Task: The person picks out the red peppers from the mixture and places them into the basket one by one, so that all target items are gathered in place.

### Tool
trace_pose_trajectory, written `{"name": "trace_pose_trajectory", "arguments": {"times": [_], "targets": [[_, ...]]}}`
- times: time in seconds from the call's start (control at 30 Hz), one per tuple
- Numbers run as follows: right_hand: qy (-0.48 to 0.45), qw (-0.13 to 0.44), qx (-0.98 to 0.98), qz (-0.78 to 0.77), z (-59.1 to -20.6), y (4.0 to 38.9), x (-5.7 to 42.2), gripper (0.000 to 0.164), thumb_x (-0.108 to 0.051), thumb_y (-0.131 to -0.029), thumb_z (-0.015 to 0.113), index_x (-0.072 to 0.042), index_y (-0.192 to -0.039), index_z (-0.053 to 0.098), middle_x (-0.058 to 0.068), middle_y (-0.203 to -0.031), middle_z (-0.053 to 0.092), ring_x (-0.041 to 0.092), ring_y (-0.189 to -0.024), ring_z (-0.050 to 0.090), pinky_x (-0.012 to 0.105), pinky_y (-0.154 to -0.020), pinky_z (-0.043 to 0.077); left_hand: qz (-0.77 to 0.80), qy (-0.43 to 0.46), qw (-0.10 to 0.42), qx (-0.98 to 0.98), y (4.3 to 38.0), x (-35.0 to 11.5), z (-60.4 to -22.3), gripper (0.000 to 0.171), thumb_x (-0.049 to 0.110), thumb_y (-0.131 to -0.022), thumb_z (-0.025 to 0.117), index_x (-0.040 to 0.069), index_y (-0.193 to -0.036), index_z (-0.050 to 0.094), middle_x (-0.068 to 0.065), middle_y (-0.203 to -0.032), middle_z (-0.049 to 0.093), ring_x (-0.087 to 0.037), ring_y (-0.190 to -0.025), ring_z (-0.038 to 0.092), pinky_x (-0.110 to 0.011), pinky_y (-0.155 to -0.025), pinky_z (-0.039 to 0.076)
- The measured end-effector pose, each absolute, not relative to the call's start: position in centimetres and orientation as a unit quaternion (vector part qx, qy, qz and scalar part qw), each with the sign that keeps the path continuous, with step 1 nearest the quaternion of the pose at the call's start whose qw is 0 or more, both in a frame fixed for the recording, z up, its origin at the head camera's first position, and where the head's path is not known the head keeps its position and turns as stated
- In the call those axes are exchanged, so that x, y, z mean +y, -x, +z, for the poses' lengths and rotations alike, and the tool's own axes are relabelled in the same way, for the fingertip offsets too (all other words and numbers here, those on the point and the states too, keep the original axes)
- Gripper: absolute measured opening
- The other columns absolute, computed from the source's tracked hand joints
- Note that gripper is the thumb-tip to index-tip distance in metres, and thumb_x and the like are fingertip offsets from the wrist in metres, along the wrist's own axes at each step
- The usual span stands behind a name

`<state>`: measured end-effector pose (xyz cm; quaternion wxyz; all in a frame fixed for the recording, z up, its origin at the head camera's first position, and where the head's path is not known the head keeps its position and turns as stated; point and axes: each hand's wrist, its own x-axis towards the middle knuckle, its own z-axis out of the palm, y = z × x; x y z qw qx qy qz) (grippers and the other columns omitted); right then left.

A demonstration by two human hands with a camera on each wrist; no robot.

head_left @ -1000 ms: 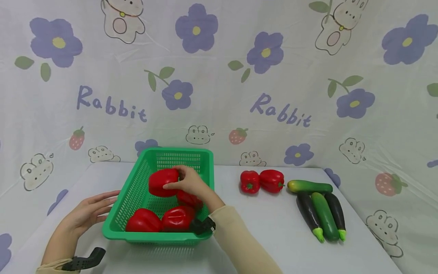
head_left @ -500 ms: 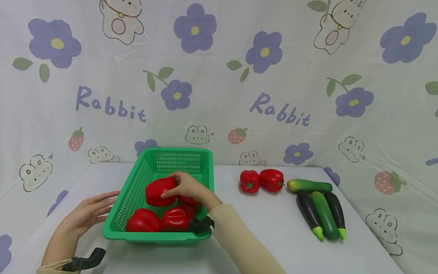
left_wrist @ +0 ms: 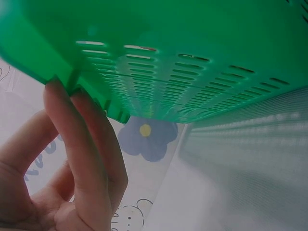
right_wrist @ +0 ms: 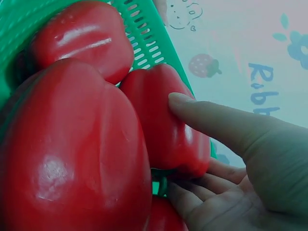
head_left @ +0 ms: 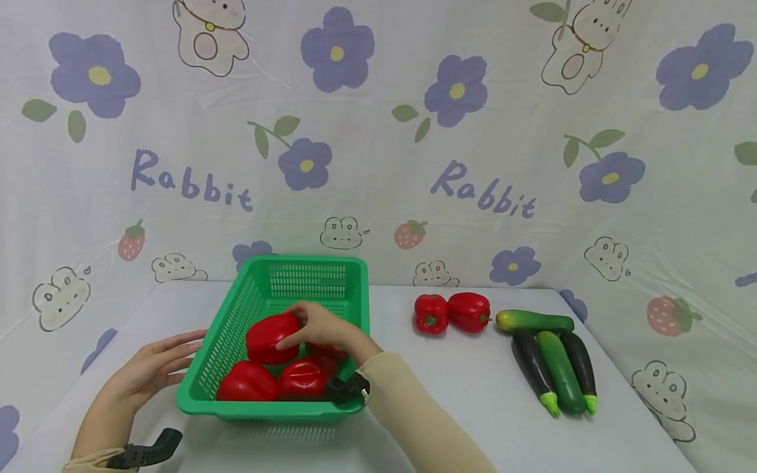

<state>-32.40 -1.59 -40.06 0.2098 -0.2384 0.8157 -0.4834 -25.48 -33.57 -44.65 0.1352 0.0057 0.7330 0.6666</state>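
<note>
A green plastic basket (head_left: 272, 410) with slotted walls stands on the white table. Inside it, my right hand (head_left: 324, 328) holds a red bell pepper (head_left: 269, 339), thumb on one side and fingers around the other; the right wrist view shows this bell pepper (right_wrist: 156, 115) low among the others. Two more red bell peppers (head_left: 248, 382) lie at the basket's near end, and another (head_left: 326, 351) is partly hidden under my right hand. My left hand (head_left: 148, 371) is at the basket's left side, its extended fingertips (left_wrist: 55, 89) touching the rim from outside.
Right of the basket, two red bell peppers (head_left: 452, 313) sit side by side. Farther right lie a yellow-tipped green cucumber (head_left: 535, 321), two dark eggplants (head_left: 532, 368) and a green zucchini (head_left: 560, 373) between them. A printed cloth (head_left: 378, 164) hangs behind the table.
My right hand has lowered the held bell pepper into the basket, moving slightly left and toward the near end. My left hand has stayed at the rim.
</note>
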Motion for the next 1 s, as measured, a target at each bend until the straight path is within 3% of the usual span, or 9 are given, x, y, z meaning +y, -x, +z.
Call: {"name": "trace_pose_trajectory", "arguments": {"times": [0.5, 0.77, 1.0], "targets": [[0.257, 0.203, 0.844, -0.425, -39.96, 32.33, -1.73, 0.063, -0.022, -0.083, 0.077, -0.006, -0.137, 0.049, 0.010, -0.131, 0.060, 0.021, -0.117, 0.057, 0.033, -0.090, 0.054, 0.668, -0.004, 0.133, 0.732, 25.60, -33.55, -44.84, 0.025, 0.028, -0.101, 0.053, 0.037, -0.122, 0.063, 0.026, -0.107, 0.066, 0.000, -0.100, 0.066, -0.029, -0.086, 0.055], [0.288, 0.244, 0.829, -0.413, -39.99, 32.24, -1.64, 0.057, -0.015, -0.087, 0.072, -0.006, -0.139, 0.051, 0.009, -0.140, 0.057, 0.024, -0.135, 0.050, 0.036, -0.107, 0.045, 0.671, -0.005, 0.133, 0.729, 25.59, -33.65, -44.80, 0.025, 0.027, -0.101, 0.053, 0.038, -0.120, 0.064, 0.026, -0.106, 0.067, 0.000, -0.099, 0.066, -0.029, -0.085, 0.055], [0.292, 0.250, 0.829, -0.407, -40.09, 32.26, -1.54, 0.061, -0.023, -0.087, 0.072, -0.009, -0.142, 0.049, 0.006, -0.144, 0.054, 0.022, -0.138, 0.047, 0.036, -0.108, 0.044, 0.665, -0.001, 0.134, 0.735, 25.65, -33.59, -44.80, 0.027, 0.029, -0.100, 0.054, 0.036, -0.125, 0.062, 0.026, -0.107, 0.066, 0.001, -0.101, 0.065, -0.030, -0.087, 0.055]]}}
